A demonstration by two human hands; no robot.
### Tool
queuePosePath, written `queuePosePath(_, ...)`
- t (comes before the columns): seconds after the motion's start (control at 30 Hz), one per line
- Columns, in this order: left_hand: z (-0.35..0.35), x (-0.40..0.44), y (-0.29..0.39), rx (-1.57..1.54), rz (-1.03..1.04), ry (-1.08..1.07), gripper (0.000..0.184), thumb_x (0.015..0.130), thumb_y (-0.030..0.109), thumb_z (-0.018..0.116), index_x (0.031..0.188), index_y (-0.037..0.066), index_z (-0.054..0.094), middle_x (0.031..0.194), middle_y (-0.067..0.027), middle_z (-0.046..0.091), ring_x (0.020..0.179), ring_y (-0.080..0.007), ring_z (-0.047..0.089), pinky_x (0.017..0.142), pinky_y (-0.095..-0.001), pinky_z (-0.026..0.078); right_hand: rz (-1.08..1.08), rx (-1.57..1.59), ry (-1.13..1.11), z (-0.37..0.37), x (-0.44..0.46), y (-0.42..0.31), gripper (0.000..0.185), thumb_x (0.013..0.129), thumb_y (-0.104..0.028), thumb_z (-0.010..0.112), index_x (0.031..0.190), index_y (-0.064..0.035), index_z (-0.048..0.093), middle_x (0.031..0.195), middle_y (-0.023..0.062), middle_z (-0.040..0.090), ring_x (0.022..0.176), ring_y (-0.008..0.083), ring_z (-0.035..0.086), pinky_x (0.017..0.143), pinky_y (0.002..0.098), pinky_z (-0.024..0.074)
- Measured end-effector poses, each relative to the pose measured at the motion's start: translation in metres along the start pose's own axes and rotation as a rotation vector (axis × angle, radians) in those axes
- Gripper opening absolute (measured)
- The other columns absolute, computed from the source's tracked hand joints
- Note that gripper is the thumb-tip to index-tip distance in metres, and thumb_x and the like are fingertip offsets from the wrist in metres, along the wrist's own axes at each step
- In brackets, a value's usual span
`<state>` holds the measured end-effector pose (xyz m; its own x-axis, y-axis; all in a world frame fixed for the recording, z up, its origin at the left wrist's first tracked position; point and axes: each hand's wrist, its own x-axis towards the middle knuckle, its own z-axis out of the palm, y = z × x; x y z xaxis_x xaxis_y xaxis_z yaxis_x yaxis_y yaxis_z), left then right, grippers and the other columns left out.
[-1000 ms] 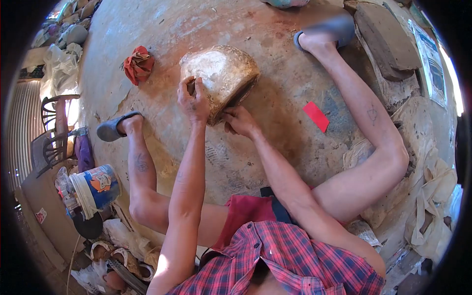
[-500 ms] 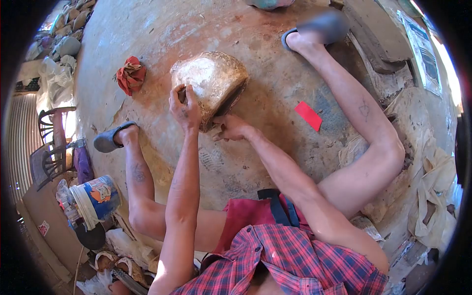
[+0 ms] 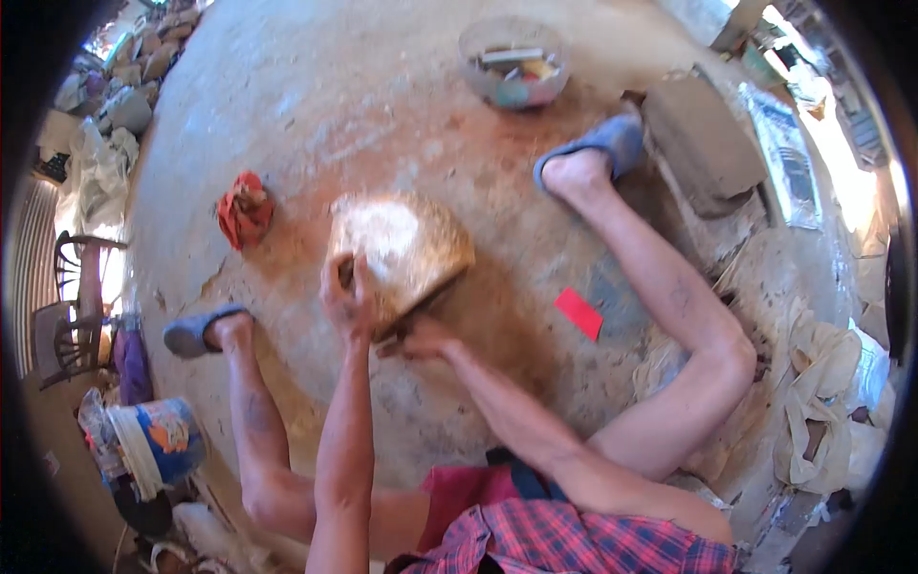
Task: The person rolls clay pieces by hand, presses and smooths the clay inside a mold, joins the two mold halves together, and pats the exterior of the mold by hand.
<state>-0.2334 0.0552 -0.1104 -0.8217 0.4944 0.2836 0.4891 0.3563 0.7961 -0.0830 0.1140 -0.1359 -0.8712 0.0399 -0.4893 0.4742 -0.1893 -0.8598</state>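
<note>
A rounded, glossy golden-brown block, its material unclear, rests on the floor between my legs, with a dark recess or shadow along its near right edge. Gripping its near left side is my left hand, thumb and fingers curled. My right hand is at the lower near edge with its fingers closed; a small pale piece seems to be in them, blurred and partly hidden. To the right lies a flat red rectangle, possibly sandpaper. A crumpled red-orange piece sits to the left.
A clear bowl with assorted pieces stands farther out. Beyond my right foot is a brown slab. A blue and white bucket lies tipped at the left, near a dark wooden chair. Pale cloth is heaped at the right.
The view has tilted upward, so the block, hands and legs appear lower and the bowl shows fully. Both hands stay at the same sides of the block.
</note>
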Motion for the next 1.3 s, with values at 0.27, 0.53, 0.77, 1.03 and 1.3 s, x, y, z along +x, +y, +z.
queuePosePath(0.27, 0.002, 0.002, 0.003, -0.1, 0.022, 0.002, 0.02, 0.097, 0.013, 0.074, 0.11, 0.0, 0.07, 0.104, -0.0162, 0.071, 0.093, -0.0278, 0.071, 0.083, -0.0379, 0.057, 0.04, 0.043, -0.107, 0.005, -0.01, 0.024, 0.058, 0.095, -0.034, 0.075, 0.145, -0.0078, 0.062, 0.12, 0.0119, 0.07, 0.098, 0.019, 0.069, 0.083, 0.0351, 0.0588)
queuePosePath(0.53, 0.001, 0.0, -0.002, -0.004, 0.166, 0.057, 0.019, 0.098, 0.012, 0.072, 0.11, -0.002, 0.069, 0.098, -0.0126, 0.074, 0.086, -0.0171, 0.071, 0.078, -0.0329, 0.057, 0.069, 0.042, -0.107, 0.009, -0.023, 0.03, 0.063, 0.095, -0.035, 0.075, 0.149, -0.0091, 0.057, 0.131, 0.0137, 0.064, 0.109, 0.02, 0.066, 0.087, 0.0359, 0.0587)
queuePosePath(0.77, -0.002, 0.0, 0.02, -0.048, 0.068, 0.047, 0.021, 0.094, 0.016, 0.076, 0.109, 0.001, 0.071, 0.095, -0.0158, 0.075, 0.086, -0.0274, 0.073, 0.081, -0.0386, 0.056, 0.08, 0.032, -0.103, 0.012, -0.031, 0.033, 0.067, 0.095, -0.035, 0.074, 0.154, -0.0103, 0.052, 0.141, 0.0153, 0.06, 0.118, 0.021, 0.064, 0.09, 0.0366, 0.0586)
queuePosePath(1.03, -0.039, -0.017, 0.021, -0.552, -0.198, -0.069, 0.037, 0.103, 0.011, 0.066, 0.139, 0.005, 0.06, 0.111, -0.0093, 0.074, 0.09, -0.0184, 0.071, 0.083, -0.0327, 0.057, 0.074, -0.047, 0.109, 0.007, -0.047, 0.022, 0.072, 0.095, -0.036, 0.073, 0.158, -0.0117, 0.047, 0.152, 0.017, 0.054, 0.128, 0.022, 0.062, 0.094, 0.0375, 0.0585)
queuePosePath(1.3, -0.065, -0.139, 0.078, -1.092, -0.624, -0.641, 0.032, 0.108, 0.016, 0.061, 0.137, 0.003, 0.061, 0.122, -0.009, 0.073, 0.107, -0.0173, 0.073, 0.091, -0.0309, 0.058, -0.867, -0.544, 0.458, 0.004, -0.159, -0.034, 0.053, 0.091, -0.028, 0.079, 0.14, -0.0125, 0.066, 0.125, 0.0122, 0.069, 0.109, 0.0298, 0.071, 0.089, 0.0413, 0.0591)
